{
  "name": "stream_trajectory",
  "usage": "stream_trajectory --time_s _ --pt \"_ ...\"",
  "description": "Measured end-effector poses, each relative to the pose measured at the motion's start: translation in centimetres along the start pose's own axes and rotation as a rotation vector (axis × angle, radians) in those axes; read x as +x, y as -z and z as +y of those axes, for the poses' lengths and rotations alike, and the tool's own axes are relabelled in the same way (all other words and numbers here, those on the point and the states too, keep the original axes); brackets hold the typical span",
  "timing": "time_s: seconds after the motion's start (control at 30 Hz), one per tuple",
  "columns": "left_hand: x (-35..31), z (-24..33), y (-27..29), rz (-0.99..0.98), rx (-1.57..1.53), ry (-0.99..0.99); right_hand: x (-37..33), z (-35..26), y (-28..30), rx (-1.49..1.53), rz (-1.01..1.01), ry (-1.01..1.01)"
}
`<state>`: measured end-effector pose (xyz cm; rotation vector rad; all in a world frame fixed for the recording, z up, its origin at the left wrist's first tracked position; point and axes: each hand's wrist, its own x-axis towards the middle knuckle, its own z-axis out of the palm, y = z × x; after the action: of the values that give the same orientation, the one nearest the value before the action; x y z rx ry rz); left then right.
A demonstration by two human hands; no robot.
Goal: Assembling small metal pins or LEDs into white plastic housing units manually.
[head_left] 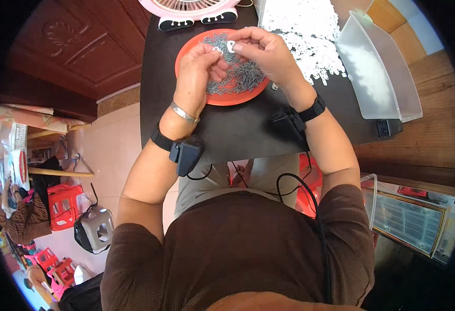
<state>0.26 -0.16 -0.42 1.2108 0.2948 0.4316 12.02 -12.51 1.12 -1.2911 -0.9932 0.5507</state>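
Observation:
Over a round orange-red tray (238,100), both hands are raised with their fingertips close together. My right hand (269,52) pinches a small white plastic piece with a hole (231,46) between thumb and forefinger. My left hand (197,62) is also closed in a pinch, and a second small white bit (217,50) shows at its fingertips. Whether the two bits are joined I cannot tell. Many thin grey nail-like pieces (248,76) lie heaped in the tray, partly hidden by the hands.
A large pile of small white plastic pieces (305,44) covers the table's far right. Beside it a translucent bin (370,67) holds more white pieces. A pink fan (186,9) stands behind the tray. Stools (64,207) and other people (25,217) are at left.

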Motion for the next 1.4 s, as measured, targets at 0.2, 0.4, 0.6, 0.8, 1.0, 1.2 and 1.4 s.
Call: stream_trajectory --time_s 0.2,0.4,0.6,0.8,1.0,1.2,1.4 --pt "-0.1 -0.2 -0.1 -0.001 0.122 0.008 -0.1 -0.1 0.1 -0.044 0.01 0.02" --pt "-0.1 -0.2 -0.1 -0.016 0.119 0.031 -0.1 -0.3 0.0 -0.082 -0.019 0.036" --pt "0.0 -0.5 0.1 -0.029 0.155 0.016 -0.1 0.3 0.2 -0.193 -0.05 0.066" --pt "-0.3 -0.4 -0.2 -0.018 0.167 0.024 -0.2 0.4 -0.3 -0.293 -0.041 0.109" --pt "-0.3 -0.6 -0.3 -0.002 -0.003 0.022 -0.6 0.1 -1.1 -0.526 -0.045 0.325" --pt "-0.5 -0.2 -0.5 -0.042 -0.028 0.018 -0.5 0.1 -1.2 -0.696 -0.028 0.467" --pt "-0.6 0.1 -0.7 -0.007 0.018 0.005 -0.5 0.3 -1.5 -0.727 -0.033 0.53"
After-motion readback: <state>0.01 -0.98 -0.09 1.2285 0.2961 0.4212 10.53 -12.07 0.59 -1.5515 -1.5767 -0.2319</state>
